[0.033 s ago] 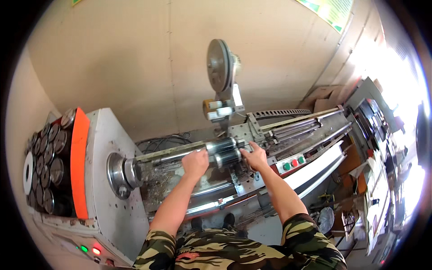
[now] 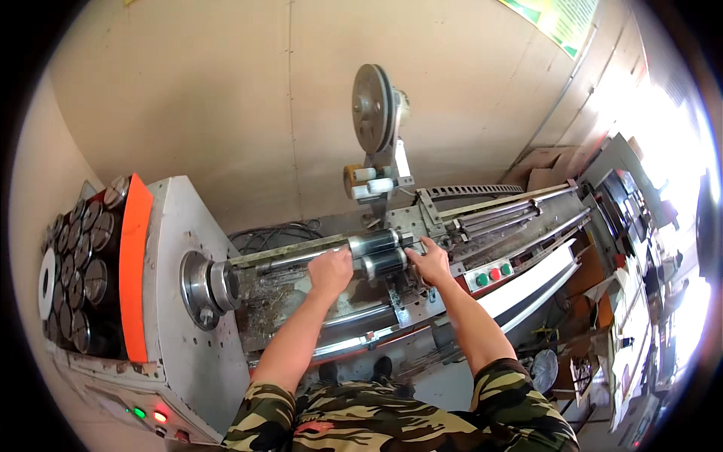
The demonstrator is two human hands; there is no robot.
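My left hand (image 2: 330,273) is closed in a fist by the left end of the rear cylinder (image 2: 374,242), which is dark and shiny with bright metal ends. What its fingers hold is hidden. In front of that cylinder lies a second dark cylinder (image 2: 384,264), side by side with it. At the right ends of both, my right hand (image 2: 431,264) rests against the metal carriage (image 2: 407,220) of a long lathe-like machine. Its thumb and forefinger are spread apart and the other fingers curl under, partly hidden.
A machine housing (image 2: 197,294) with a round chuck (image 2: 224,286) stands left, beside several stacked metal-ended cylinders (image 2: 96,280). A pulley wheel (image 2: 370,108) rises behind the carriage. A button panel (image 2: 493,274) sits right of my right hand. Rods (image 2: 493,222) run along the bed.
The whole scene sits slightly shifted in the view and looks sharper. Both hands keep their places at the cylinders, with no clear change of grip.
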